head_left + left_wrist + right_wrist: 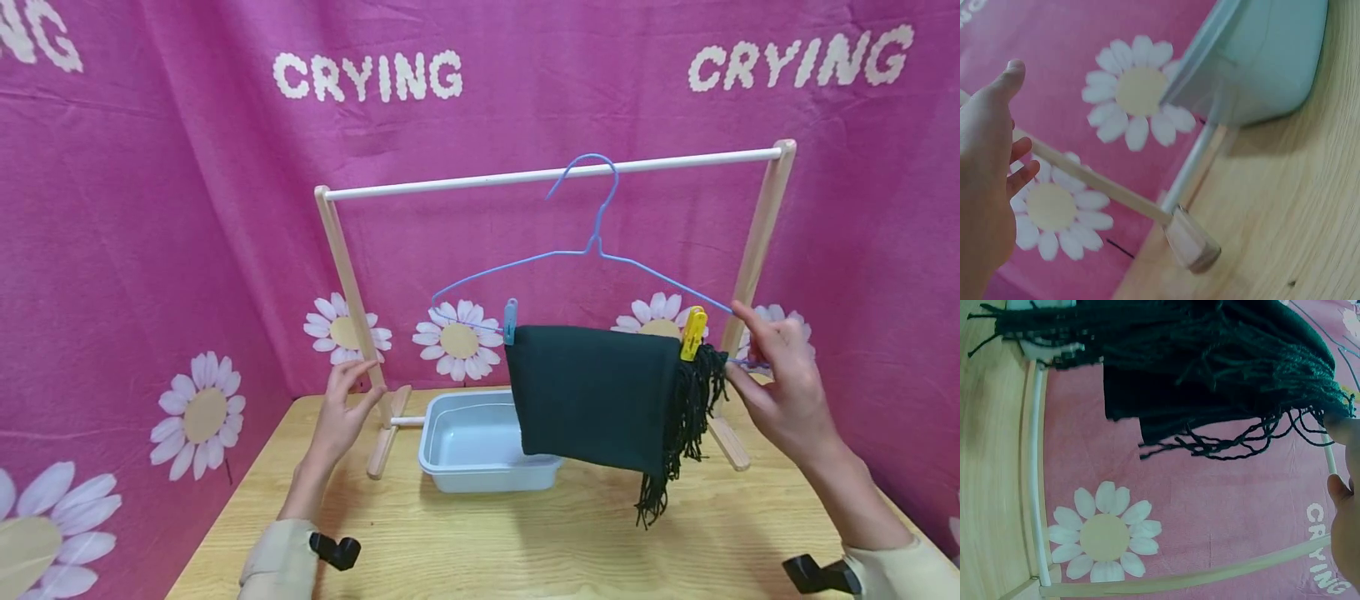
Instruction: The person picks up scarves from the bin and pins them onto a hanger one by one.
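A blue wire hanger is held up by my right hand, which grips its right corner between thumb and fingers. Its hook overlaps the white bar of a wooden rack in the head view. Folded over the hanger's lower wire hangs a dark green scarf with a black-looking fringe on its right side. A blue clothespin pinches its left top corner; a yellow clothespin sits near the right. My left hand, fingers loosely bent and holding nothing, is beside the rack's left post.
A pale blue plastic basin stands on the wooden table, partly behind the scarf. The rack's feet rest on the table at either side of the basin. A pink curtain with daisies closes off the back and sides.
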Tool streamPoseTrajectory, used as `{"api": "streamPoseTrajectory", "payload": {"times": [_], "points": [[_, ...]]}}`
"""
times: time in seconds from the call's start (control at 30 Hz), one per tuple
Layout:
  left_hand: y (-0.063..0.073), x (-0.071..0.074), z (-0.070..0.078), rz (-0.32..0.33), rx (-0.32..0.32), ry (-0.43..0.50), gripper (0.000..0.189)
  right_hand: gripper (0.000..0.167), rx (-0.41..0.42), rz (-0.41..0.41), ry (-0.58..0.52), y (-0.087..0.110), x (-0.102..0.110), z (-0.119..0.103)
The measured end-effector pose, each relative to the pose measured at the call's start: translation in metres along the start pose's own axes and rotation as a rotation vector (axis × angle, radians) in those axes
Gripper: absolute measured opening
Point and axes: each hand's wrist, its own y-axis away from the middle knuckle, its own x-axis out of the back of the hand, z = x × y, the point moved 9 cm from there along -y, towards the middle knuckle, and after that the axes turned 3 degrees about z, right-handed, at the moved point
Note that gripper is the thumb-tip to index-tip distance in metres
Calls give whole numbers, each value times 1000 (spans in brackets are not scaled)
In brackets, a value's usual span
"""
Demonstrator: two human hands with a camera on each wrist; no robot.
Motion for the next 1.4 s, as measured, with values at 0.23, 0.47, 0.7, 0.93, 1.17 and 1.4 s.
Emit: {"api": "streamPoseTrajectory", "payload": {"times": [0.23,0.47,0.7,0.93,1.17,1.4], "points": [[-2,-9,-26,-65,-5,-208,60,67,-112,2,27,-5,3,18],[-9,-7,-30,30,-76,-351,55,63,-98,2,44,-10,4,24],[-8,-25,-53,-164,39,-313,66,66,-113,-14,64,-14,2,31],[-11,-27,-52,-89,-16,-300,64,69,-132,-35,80,-22,-2,37],[-10,-23,-48,11,-98,-308,57,71,-146,-23,82,-26,-4,43],[-12,-25,-48,33,-107,-294,57,71,-186,-13,111,-31,-4,53]]}}
